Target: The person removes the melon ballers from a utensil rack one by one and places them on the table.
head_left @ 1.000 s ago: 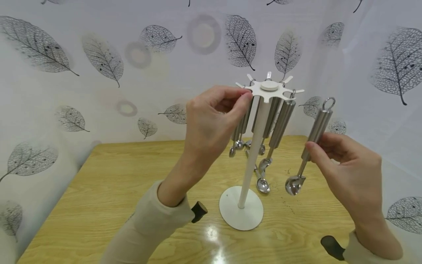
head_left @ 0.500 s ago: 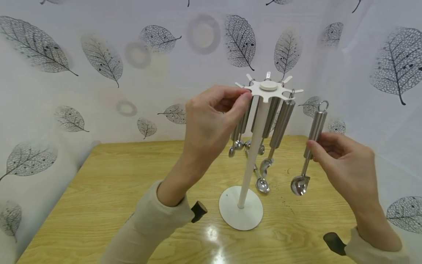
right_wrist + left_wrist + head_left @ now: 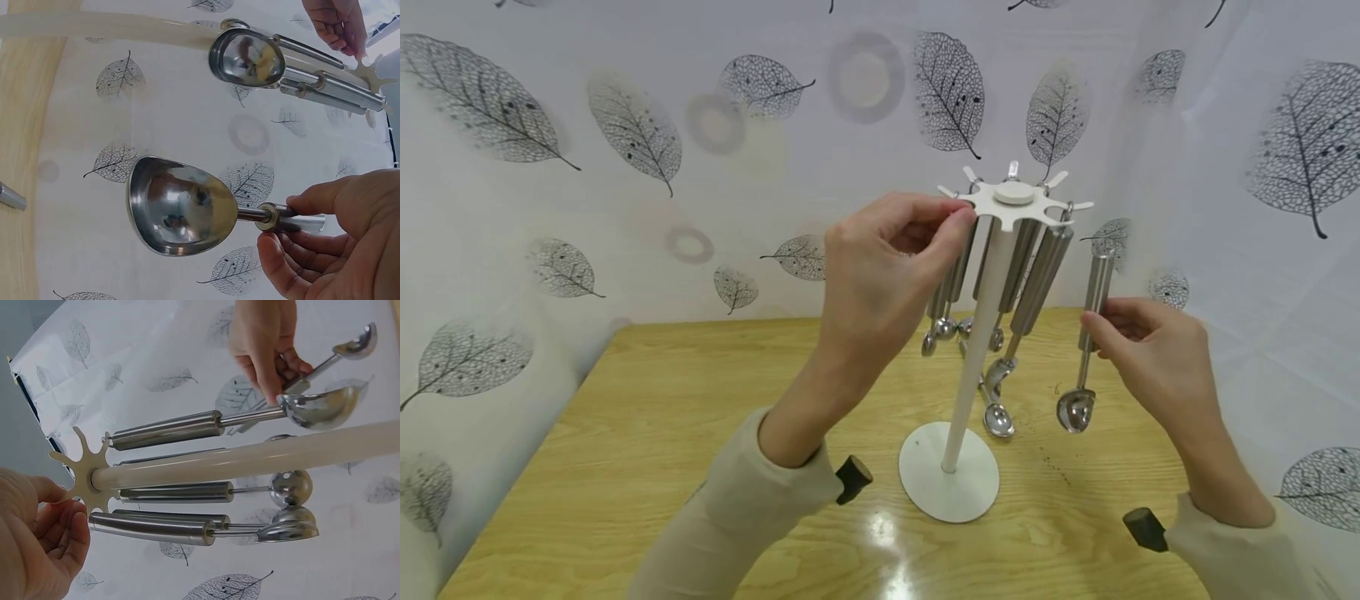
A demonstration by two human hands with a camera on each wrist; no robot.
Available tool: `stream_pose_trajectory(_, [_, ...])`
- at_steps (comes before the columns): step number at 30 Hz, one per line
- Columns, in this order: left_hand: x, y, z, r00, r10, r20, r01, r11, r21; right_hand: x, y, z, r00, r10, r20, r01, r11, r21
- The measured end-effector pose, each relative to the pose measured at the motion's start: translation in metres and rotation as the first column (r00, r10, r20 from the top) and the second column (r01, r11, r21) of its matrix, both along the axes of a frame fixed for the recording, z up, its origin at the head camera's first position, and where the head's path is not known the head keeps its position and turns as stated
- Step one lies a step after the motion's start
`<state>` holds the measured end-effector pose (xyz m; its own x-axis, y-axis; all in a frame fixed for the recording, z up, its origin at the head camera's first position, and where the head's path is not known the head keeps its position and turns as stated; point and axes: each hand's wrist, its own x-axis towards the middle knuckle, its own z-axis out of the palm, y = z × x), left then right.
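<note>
My left hand [image 3: 880, 258] pinches one arm of the star-shaped top [image 3: 1013, 200] of a white utensil stand, thumb and forefinger meeting at its left side. My right hand [image 3: 1157, 358] holds an ice cream scoop [image 3: 1076, 410] upright, bowl down, to the right of the stand. Thumb and fingers grip the lower end of its steel handle [image 3: 1097, 287]. In the right wrist view the scoop's bowl [image 3: 181, 206] is large and shiny. Several steel-handled scoops hang from the stand; the nearest hanging scoop [image 3: 1041, 279] is on the right side, toward my right hand.
The stand's white post [image 3: 973, 375] rises from a round base [image 3: 925, 487] on the wooden table [image 3: 662, 433]. A small steel scoop bowl [image 3: 997, 421] shows low behind the post. Dark specks dot the table at right. A leaf-patterned curtain [image 3: 760, 183] hangs behind.
My right hand has moved left with the scoop, nearer the stand, and the scoop has turned from tilted to nearly vertical. My left hand stays at the stand's top.
</note>
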<state>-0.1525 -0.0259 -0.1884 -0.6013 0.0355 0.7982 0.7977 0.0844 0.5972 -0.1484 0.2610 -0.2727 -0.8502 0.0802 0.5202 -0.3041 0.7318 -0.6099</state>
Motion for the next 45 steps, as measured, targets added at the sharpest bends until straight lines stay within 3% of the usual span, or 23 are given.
stream_pose_trajectory(8, [0.000, 0.000, 0.000, 1.000, -0.011, 0.007, 0.011, 1.000, 0.006, -0.024, 0.010, -0.016, 0.994, 0.023, 0.110, -0.024, 1.000, 0.010])
stream_pose_trajectory(22, [0.001, 0.003, 0.000, 1.000, -0.004, 0.004, 0.004, 1.000, 0.000, -0.054, 0.017, -0.043, 0.977, 0.051, 0.207, -0.053, 0.999, 0.003])
stream_pose_trajectory(35, [0.001, 0.002, 0.000, 1.000, 0.004, -0.008, -0.004, 1.000, -0.005, -0.071, 0.023, -0.064, 0.965, 0.045, 0.259, -0.044, 0.999, -0.013])
stream_pose_trajectory(45, [0.001, 0.002, -0.001, 1.000, 0.000, 0.007, 0.000, 1.000, 0.008, -0.088, 0.025, -0.088, 0.978, 0.043, 0.204, -0.037, 0.999, -0.033])
